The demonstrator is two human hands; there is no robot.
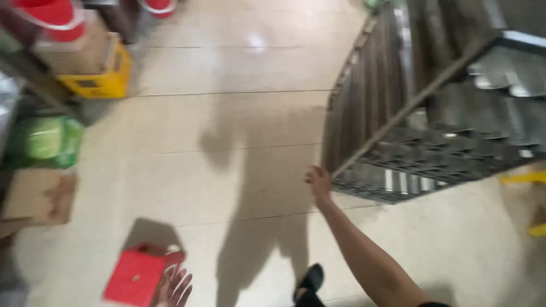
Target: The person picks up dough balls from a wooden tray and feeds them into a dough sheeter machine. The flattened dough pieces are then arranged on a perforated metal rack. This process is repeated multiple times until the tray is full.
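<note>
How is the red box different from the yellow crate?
The red box is flat and lies by the left hand, near the bottom of the picture; the yellow crate sits far off by the shelves. The red box bears nothing on top, while the yellow crate carries a brown carton. Both rest on the tiled floor.

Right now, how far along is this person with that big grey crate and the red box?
Looks early. Done: little that I can tell; the grey slatted crate already stands tilted on the tiled floor. In hand: the right hand touches the crate's lower corner, while the left hand, fingers spread, is at the red box, apparently touching its edge. Left: the box isn't clearly gripped, and the picture is blurred.
</note>
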